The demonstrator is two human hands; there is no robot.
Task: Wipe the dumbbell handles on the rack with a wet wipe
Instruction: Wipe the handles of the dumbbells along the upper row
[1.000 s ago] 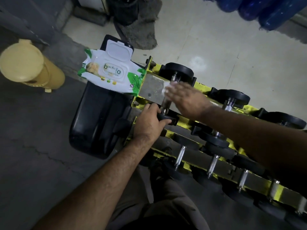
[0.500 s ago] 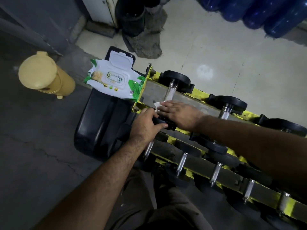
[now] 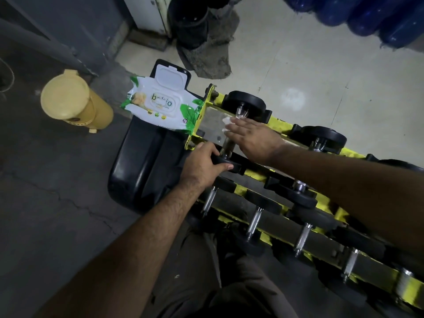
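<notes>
Steel handle (image 3: 229, 143) of the end dumbbell on the yellow rack (image 3: 263, 174) looks heavy, rigid and slick. Left hand (image 3: 202, 165) grips its near black weight to steady it; right hand (image 3: 251, 138) presses the soft, limp wipe (image 3: 227, 122) flat-fingered against the bar.

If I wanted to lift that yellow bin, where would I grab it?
Probably the body just under the lid, reaching from above with both hands. The yellow bin stands upright, is round, and has a closed lid; no handle shows from here.
</notes>
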